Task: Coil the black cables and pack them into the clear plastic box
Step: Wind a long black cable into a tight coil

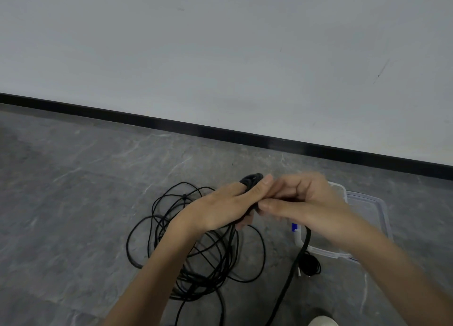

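A loose tangle of thin black cables (196,247) lies on the grey floor below my hands. My left hand (225,207) holds a small coil of black cable (251,180), whose loops show above my fingers. My right hand (301,200), blurred, pinches the thicker black cable (302,246) where it meets the coil; that cable hangs down past my wrist toward the lower edge. The clear plastic box (377,203) sits on the floor to the right, partly hidden behind my right hand and forearm.
A small black cable bundle with a plug (310,264) lies by the box's near corner. A blue tag (294,227) shows at the box's left side. A white wall with a black skirting board (220,131) runs behind. A light shoe tip (322,322) is at the bottom.
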